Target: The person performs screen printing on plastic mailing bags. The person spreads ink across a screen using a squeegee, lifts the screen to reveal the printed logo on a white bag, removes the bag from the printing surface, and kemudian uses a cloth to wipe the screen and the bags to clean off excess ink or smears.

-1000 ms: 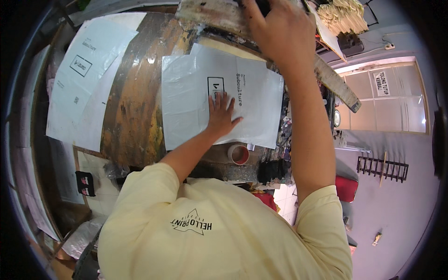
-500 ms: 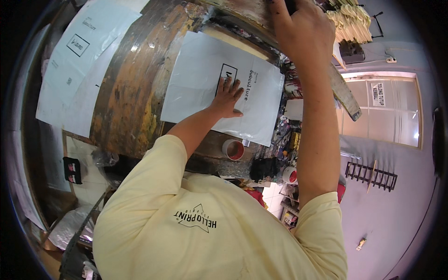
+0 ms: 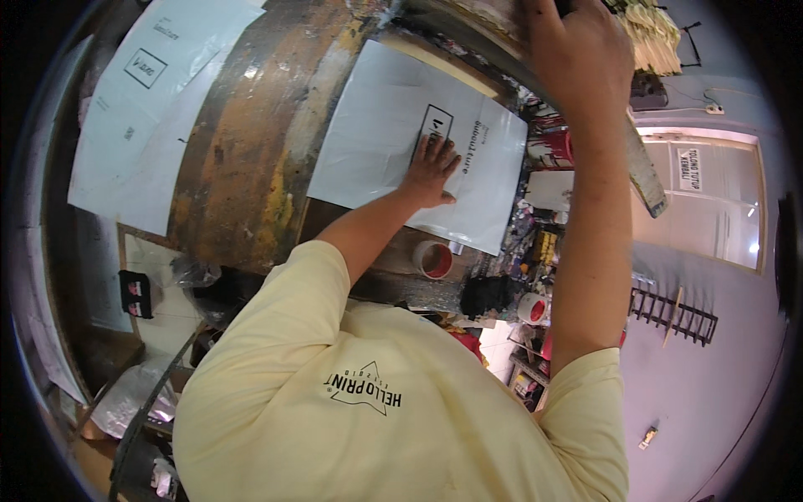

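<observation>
My left hand (image 3: 431, 173) lies flat with fingers spread on a white plastic sheet or mailer (image 3: 360, 125). Its fingertips cover part of the black boxed print. The sheet rests on a worn, paint-stained wooden table (image 3: 242, 151). Raised at the upper right, my right hand (image 3: 583, 58) is closed on the edge of a wooden frame (image 3: 648, 180), which looks like a screen-printing frame. The picture's top edge cuts off some of its fingers and most of the frame. A roll of tape (image 3: 433, 260) sits on the table near my left forearm.
More printed white sheets (image 3: 125, 125) lie at the table's left end. A black cloth (image 3: 489, 294), a second tape roll (image 3: 532, 308) and a red-stained container (image 3: 552, 149) stand along the right side. A black rack (image 3: 673, 316) hangs on the right wall, below a framed window (image 3: 703, 197).
The whole view has shifted slightly, so the scene sits farther right. My left hand stays on the sheet and my right hand stays at the frame.
</observation>
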`<state>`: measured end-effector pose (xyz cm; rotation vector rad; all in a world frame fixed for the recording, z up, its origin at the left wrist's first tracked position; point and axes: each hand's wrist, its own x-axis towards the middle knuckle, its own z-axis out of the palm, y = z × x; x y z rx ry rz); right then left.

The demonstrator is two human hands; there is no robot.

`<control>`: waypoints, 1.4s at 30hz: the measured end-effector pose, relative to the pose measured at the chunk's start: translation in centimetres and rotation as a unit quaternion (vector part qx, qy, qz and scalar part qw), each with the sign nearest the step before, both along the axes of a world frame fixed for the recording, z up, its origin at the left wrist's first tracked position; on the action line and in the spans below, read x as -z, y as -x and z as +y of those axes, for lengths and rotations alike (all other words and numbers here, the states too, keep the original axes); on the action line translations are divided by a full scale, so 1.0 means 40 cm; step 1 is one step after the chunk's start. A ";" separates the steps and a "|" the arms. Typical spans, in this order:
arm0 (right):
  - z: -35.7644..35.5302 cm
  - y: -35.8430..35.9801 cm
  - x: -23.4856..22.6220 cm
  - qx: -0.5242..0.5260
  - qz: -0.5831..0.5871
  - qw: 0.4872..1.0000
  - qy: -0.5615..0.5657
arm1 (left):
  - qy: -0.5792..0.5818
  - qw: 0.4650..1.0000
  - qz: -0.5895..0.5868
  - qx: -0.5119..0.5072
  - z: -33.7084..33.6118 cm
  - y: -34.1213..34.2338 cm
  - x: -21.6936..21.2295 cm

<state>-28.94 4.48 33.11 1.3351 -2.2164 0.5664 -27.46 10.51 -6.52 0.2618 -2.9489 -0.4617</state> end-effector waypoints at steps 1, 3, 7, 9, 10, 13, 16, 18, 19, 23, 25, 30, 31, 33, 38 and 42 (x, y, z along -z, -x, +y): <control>-0.001 -0.016 -0.013 0.005 -0.008 1.000 -0.007 | -0.020 0.999 0.032 -0.006 0.024 -0.021 0.011; -0.003 -0.027 -0.013 0.013 -0.014 1.000 -0.012 | -0.058 0.993 0.097 -0.014 0.087 -0.085 0.030; 0.013 -0.015 -0.009 -0.005 0.000 1.000 0.006 | -0.077 0.994 0.074 0.026 0.148 -0.221 0.027; 0.012 -0.004 -0.007 -0.020 -0.003 1.000 0.012 | -0.060 0.994 0.085 0.024 0.151 -0.243 0.037; 0.006 0.008 -0.003 -0.021 -0.008 1.000 0.012 | -0.051 0.995 0.080 0.027 0.150 -0.249 0.042; 0.021 -0.014 -0.027 -0.005 -0.023 0.999 -0.027 | -0.038 0.996 0.079 0.035 0.144 -0.252 0.053; 0.030 -0.028 -0.023 0.006 -0.012 0.999 -0.034 | -0.048 0.995 0.085 0.036 0.133 -0.261 0.044; 0.026 -0.008 -0.007 0.006 -0.018 0.999 -0.036 | -0.058 0.993 0.088 0.043 0.134 -0.265 0.033; 0.029 -0.002 -0.005 0.010 -0.016 0.999 -0.044 | -0.063 0.993 0.089 0.045 0.134 -0.267 0.029; 0.033 -0.021 -0.005 0.007 -0.005 0.999 -0.054 | -0.067 0.994 0.074 0.050 0.130 -0.273 0.024; 0.027 -0.031 -0.002 0.005 -0.014 0.998 -0.055 | -0.055 0.995 0.066 0.046 0.136 -0.278 0.035; 0.014 -0.026 0.007 0.007 -0.021 0.999 -0.029 | -0.038 0.996 0.077 0.013 0.165 -0.282 0.049; 0.021 -0.039 0.001 0.003 -0.014 0.999 -0.029 | -0.037 0.997 0.071 0.007 0.169 -0.283 0.044; 0.040 -0.067 -0.013 -0.003 0.001 1.000 -0.028 | -0.040 0.996 0.074 0.002 0.175 -0.285 0.039; 0.039 -0.035 0.010 -0.008 -0.009 1.000 -0.003 | -0.059 0.993 0.098 -0.002 0.178 -0.285 0.035; 0.039 -0.018 0.028 -0.014 0.040 0.999 -0.020 | -0.069 0.993 0.098 -0.014 0.170 -0.284 0.000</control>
